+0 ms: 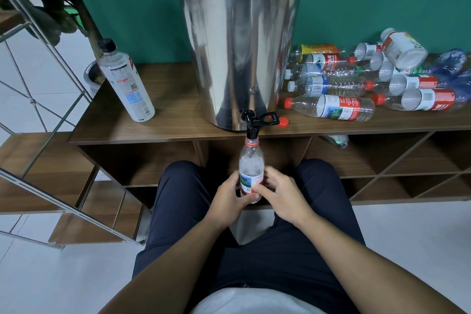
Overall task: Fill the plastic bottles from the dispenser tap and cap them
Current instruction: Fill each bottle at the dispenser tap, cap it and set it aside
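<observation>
Bottle (251, 160) is held upright with its open mouth just under the black tap (252, 125) of the steel dispenser (237, 46). Its labelled lower part is gripped by curled fingers of the left hand (230, 199) and right hand (283, 196). A red cap (283, 122) lies on the counter (163, 120) beside the tap.

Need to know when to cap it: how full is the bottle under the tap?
Mostly full: bubbly water in the bottle reaches its shoulder, below the neck. Both hands, left and right, hold it under the tap.
</observation>
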Action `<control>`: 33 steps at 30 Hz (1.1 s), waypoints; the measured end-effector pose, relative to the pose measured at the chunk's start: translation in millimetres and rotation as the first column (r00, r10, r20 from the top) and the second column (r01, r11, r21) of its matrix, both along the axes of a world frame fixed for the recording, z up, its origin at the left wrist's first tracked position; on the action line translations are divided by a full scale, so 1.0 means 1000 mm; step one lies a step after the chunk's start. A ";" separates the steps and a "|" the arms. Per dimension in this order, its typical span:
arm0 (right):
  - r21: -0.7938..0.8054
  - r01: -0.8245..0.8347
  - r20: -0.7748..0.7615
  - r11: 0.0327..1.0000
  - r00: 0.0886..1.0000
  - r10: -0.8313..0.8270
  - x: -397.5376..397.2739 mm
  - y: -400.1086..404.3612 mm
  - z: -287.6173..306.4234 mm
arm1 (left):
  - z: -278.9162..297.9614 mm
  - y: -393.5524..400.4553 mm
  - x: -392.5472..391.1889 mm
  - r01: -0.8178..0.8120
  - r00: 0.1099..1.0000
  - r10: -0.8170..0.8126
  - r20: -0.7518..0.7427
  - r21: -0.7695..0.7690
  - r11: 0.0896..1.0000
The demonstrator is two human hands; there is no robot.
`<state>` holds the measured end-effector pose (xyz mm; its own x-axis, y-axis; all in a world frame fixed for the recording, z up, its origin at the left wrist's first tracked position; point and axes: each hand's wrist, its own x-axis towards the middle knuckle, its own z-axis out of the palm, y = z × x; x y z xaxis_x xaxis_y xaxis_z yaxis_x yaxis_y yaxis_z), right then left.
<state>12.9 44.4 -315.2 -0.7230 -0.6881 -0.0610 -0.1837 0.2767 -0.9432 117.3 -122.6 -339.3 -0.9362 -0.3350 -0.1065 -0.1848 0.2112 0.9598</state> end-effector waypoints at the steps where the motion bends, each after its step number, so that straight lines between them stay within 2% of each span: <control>1: 0.000 0.001 0.000 1.000 1.000 -0.001 0.000 0.000 0.000 | 0.000 0.000 0.000 0.000 1.000 0.000 0.001 -0.002 1.000; 33: 0.002 -0.011 -0.007 1.000 1.000 0.011 -0.002 0.000 -0.004 | 0.001 0.001 0.000 0.008 0.999 -0.008 0.033 -0.019 1.000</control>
<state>11.2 44.6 -319.1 -0.7159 -0.6958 -0.0574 -0.1935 0.2767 -0.9413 117.4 -121.1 -337.8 -0.9349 -0.3299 -0.1313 -0.2148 0.2309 0.9490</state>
